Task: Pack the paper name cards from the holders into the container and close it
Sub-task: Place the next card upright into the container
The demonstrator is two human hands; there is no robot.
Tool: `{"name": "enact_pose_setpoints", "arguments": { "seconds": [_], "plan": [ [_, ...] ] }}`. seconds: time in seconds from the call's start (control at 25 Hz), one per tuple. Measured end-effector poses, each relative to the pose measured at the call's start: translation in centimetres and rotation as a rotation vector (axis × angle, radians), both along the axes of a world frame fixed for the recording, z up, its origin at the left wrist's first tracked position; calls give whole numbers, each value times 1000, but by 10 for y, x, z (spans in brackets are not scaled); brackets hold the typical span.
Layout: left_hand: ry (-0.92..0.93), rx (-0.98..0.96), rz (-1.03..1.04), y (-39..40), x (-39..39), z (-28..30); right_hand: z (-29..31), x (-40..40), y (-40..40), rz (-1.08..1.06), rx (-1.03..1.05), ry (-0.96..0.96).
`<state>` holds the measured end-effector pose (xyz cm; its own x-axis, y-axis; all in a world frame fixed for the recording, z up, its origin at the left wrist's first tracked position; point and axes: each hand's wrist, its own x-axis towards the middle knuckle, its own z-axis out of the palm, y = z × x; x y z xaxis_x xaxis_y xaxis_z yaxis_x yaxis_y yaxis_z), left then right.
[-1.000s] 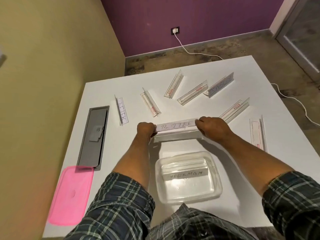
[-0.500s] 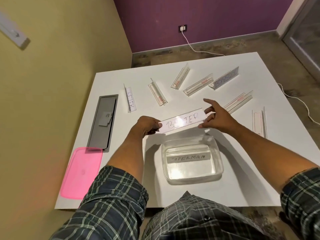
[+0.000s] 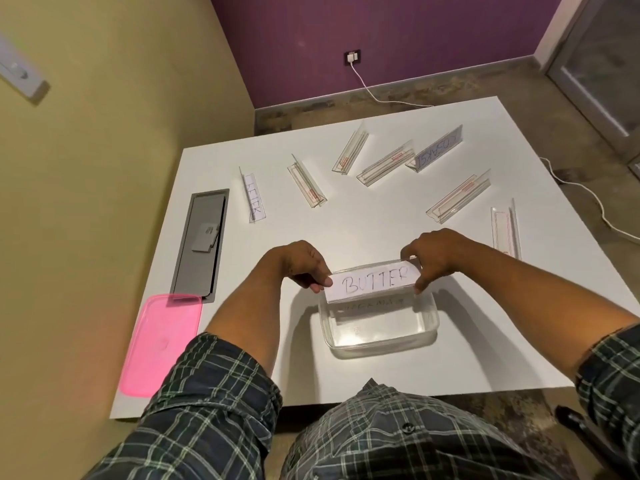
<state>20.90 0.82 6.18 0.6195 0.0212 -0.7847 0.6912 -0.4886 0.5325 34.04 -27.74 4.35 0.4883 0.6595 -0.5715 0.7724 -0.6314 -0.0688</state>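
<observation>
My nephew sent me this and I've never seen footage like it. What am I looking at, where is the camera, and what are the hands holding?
There is no machine: a person wears a camera on the head, looking down at their own hands. The left hand and right hand pinch the ends of a paper card reading BUTTER over a clear container that already holds another card. On the white table lie clear card holders, two still with cards, and a pink lid.
</observation>
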Motion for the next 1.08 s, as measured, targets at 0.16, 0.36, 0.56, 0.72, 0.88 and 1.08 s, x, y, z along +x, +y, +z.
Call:
{"name": "enact_pose_setpoints", "arguments": {
  "seconds": [0.16, 0.36, 0.56, 0.72, 0.88, 1.08],
  "plan": [
    [97, 61, -167, -17, 1, -9, -12, -10, -5, 222, -60, -134],
    [132, 154, -272, -31, -6, -25, -28, -22, -13, 385, 0, -175],
    [143, 197, -358, -52, -12, -39, -38, -34, -17, 384, -1, -137],
    [43, 566, -634, -70, -17, -49, -47, -40, -15, 402, -14, -151],
    [-76, 777, -813, -81, -23, -54, -53, -47, -14, 420, -1, -228],
    [-177, 927, -946, -86, -29, -64, -55, -54, -12, 411, -50, -231]
  ]
}}
